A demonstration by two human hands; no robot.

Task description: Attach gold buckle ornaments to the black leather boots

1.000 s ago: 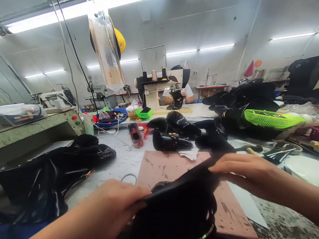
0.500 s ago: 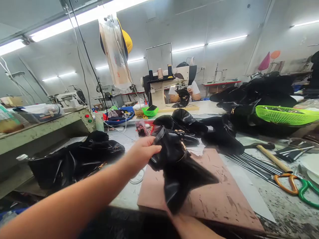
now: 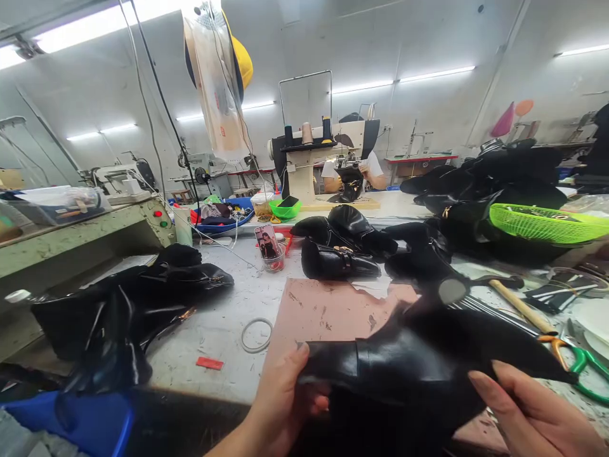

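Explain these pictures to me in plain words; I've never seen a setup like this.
Every picture comes from one camera worn on a person's head, looking forward and down; no robot is involved. Their bare left hand grips one end of a shiny black pointed boot; their bare right hand is on it nearer the toe. On the pale grey worktop lie a flat pink rectangular board with dark marks, a wooden-handled hammer, scissors with orange and green handles and more black boots. Beyond, a co-worker is at a cream-coloured sewing machine.
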